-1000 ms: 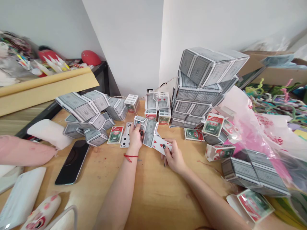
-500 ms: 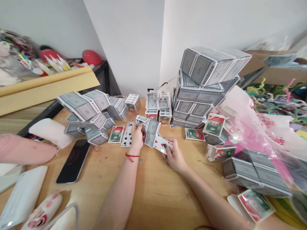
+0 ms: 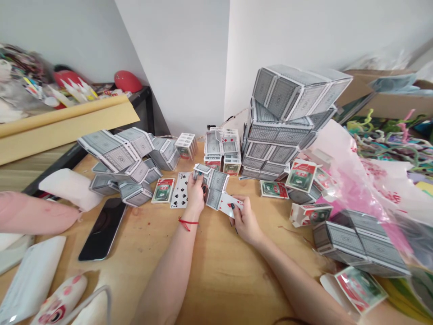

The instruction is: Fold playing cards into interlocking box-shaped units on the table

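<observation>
My left hand (image 3: pixel 196 192), with a red string at its wrist, is closed on a small assembly of folded playing cards (image 3: pixel 217 186), grey backs outward. My right hand (image 3: pixel 245 220) pinches a playing card (image 3: pixel 227 205) with red hearts, face up, between thumb and fingers. That card's far edge meets the lower right edge of the assembly; whether it is tucked in I cannot tell. Beside my left wrist a seven of spades (image 3: pixel 179 191) lies face up on the wooden table (image 3: pixel 216 280). A green and red card box (image 3: pixel 163 190) rests to its left.
A tall stack of card-built blocks (image 3: pixel 282 126) stands at back right, lower card blocks (image 3: pixel 125 153) at back left. Several card boxes (image 3: pixel 301 176) lie on the right, near a card block (image 3: pixel 358 243) and pink plastic wrapping (image 3: pixel 338 153). A phone (image 3: pixel 103 229) lies left.
The card assembly and the hearts card have shifted slightly right, and less of the hearts card shows beyond the assembly. Both hands keep their hold.
</observation>
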Action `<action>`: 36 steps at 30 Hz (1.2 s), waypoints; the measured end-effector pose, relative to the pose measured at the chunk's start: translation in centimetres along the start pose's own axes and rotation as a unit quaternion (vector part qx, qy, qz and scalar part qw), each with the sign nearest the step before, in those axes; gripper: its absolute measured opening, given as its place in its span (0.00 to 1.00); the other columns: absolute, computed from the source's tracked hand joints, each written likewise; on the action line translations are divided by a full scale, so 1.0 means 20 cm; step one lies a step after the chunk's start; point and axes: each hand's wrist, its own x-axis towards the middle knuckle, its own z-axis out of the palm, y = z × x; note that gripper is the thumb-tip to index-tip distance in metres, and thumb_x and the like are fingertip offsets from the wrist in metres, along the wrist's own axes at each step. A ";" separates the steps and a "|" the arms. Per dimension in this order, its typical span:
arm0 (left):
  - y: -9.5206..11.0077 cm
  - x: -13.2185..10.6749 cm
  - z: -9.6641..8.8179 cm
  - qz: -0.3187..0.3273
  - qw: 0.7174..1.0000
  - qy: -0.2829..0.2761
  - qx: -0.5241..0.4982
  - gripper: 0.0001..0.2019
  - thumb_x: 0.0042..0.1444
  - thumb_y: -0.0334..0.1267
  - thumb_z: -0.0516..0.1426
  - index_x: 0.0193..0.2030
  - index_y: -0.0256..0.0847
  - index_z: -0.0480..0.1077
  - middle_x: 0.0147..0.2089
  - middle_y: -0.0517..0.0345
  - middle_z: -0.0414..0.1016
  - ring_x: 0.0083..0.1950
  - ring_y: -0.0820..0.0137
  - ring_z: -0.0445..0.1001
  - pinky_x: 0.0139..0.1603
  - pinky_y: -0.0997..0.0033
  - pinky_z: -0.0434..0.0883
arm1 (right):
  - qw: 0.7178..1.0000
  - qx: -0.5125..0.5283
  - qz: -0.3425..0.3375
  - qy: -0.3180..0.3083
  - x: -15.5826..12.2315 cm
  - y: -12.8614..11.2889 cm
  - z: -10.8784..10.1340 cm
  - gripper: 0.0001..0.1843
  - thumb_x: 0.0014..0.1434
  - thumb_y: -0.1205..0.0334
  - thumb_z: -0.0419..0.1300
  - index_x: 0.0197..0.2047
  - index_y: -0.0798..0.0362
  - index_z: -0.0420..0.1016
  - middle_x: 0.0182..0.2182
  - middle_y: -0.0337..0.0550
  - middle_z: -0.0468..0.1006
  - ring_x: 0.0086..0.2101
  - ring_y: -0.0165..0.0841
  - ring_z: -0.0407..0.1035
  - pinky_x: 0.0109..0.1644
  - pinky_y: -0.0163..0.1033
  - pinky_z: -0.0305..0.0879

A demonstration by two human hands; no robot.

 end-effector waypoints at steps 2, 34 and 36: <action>-0.01 0.00 0.00 0.006 1.000 -0.004 -0.001 0.14 0.43 0.44 0.60 0.35 0.41 0.63 0.24 0.68 0.64 0.17 0.82 0.58 0.15 0.81 0.53 | 1.000 -0.006 -0.002 0.004 0.00 0.00 0.00 0.10 0.61 0.60 0.44 0.45 0.51 0.53 0.19 0.33 0.62 0.18 0.29 0.61 0.22 0.34 0.59; -0.05 -0.09 0.09 -0.004 1.000 0.000 -0.004 0.12 0.47 0.41 0.57 0.37 0.40 0.63 0.24 0.67 0.63 0.17 0.83 0.55 0.16 0.82 0.54 | 0.999 -0.045 0.006 0.000 0.00 0.01 0.01 0.19 0.61 0.63 0.42 0.55 0.54 0.47 0.20 0.33 0.63 0.18 0.29 0.62 0.24 0.34 0.60; -0.06 -0.09 0.09 0.001 1.000 -0.001 -0.006 0.11 0.47 0.41 0.57 0.36 0.40 0.63 0.25 0.66 0.64 0.18 0.83 0.56 0.18 0.82 0.55 | 0.999 -0.043 0.007 -0.002 0.00 0.00 0.01 0.19 0.61 0.62 0.42 0.55 0.54 0.47 0.19 0.33 0.63 0.17 0.29 0.62 0.23 0.34 0.60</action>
